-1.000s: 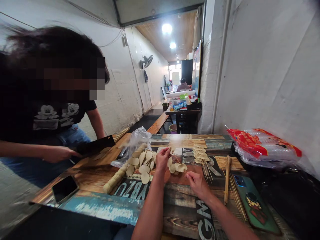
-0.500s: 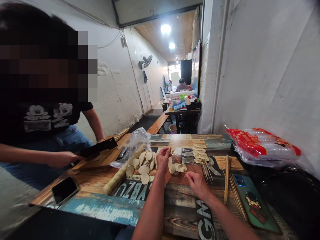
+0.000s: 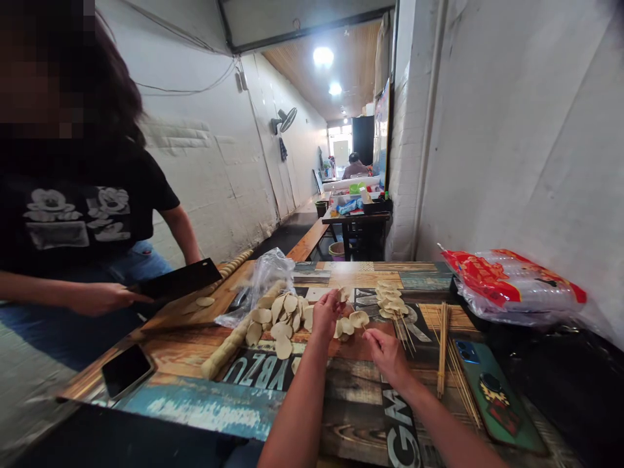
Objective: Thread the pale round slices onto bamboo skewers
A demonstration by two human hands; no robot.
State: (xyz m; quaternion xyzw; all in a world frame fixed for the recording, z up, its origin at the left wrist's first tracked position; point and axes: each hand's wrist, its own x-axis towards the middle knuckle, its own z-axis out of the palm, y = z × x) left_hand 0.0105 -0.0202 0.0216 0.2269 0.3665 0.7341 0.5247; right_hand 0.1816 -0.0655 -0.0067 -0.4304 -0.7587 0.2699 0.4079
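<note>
My left hand [image 3: 327,313] is closed, its fingers pinching a pale, thin round slice [image 3: 344,294]. My right hand [image 3: 389,356] grips the end of a thin wooden skewer, most of which is hidden. Pale slices [image 3: 359,319] sit at the skewer's far end, just below my left fingers. To the left lies a heap of similar loose slices [image 3: 281,325], beside a long pale ridged roll [image 3: 229,348]. Beyond my right hand rests a pile of filled skewers [image 3: 391,301], their bare sticks pointing toward me.
Bare skewers [image 3: 442,351] lie on the right, near a green phone [image 3: 497,396] and a red-and-clear plastic package [image 3: 511,279]. At left, a co-worker holds a black cleaver [image 3: 178,284] over a wooden board [image 3: 168,323]. A clear bag [image 3: 275,266] and dark phone [image 3: 127,370] are also there.
My left hand has shifted slightly right with the slice, closer to the skewer. My right hand has moved little. The co-worker has leaned back, and the cleaver has moved left.
</note>
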